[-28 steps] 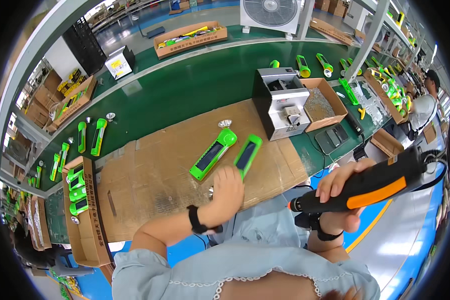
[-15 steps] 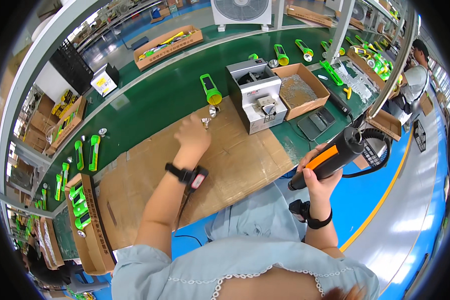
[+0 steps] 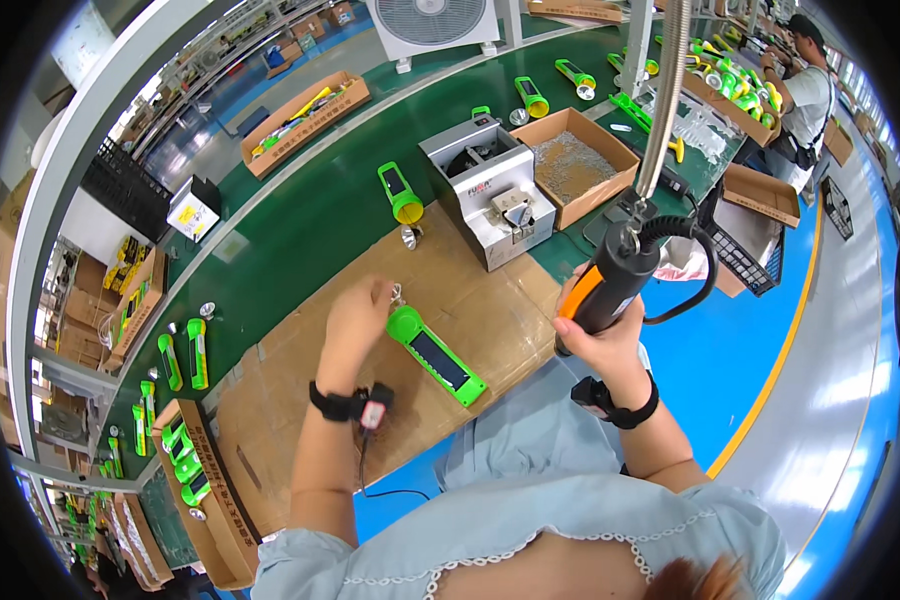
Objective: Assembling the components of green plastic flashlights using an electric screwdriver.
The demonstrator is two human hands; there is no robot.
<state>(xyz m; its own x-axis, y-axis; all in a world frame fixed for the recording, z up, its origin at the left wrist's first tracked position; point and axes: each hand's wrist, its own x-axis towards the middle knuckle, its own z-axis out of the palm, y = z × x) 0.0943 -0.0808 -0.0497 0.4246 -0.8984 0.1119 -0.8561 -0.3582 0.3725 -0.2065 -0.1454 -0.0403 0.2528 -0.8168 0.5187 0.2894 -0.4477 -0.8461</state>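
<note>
On the brown cardboard sheet (image 3: 300,390) lies a green flashlight housing (image 3: 435,355) with a dark panel, its round head pointing away from me. A small shiny reflector (image 3: 398,292) sits at that head. My left hand (image 3: 358,318) is just left of it with fingers curled together, fingertips at the reflector; whatever they pinch is hidden. In my right hand (image 3: 610,335) is a black and orange electric screwdriver (image 3: 610,285), held tilted with its tip down near the cardboard's right edge. Another green flashlight (image 3: 400,195) with a yellow inside lies beyond, a second reflector (image 3: 410,237) beside it.
A grey bench machine (image 3: 490,195) and a cardboard box of small screws (image 3: 580,165) stand at the back right. The screwdriver hangs from a coiled spring (image 3: 663,110) with a black cable. At left is a long carton (image 3: 220,510) with green flashlights. A co-worker (image 3: 808,100) stands far right.
The green housing now lies on the cardboard, where none lay before. My left hand has drawn back toward me and its fingers have closed. The screwdriver has tipped more upright.
</note>
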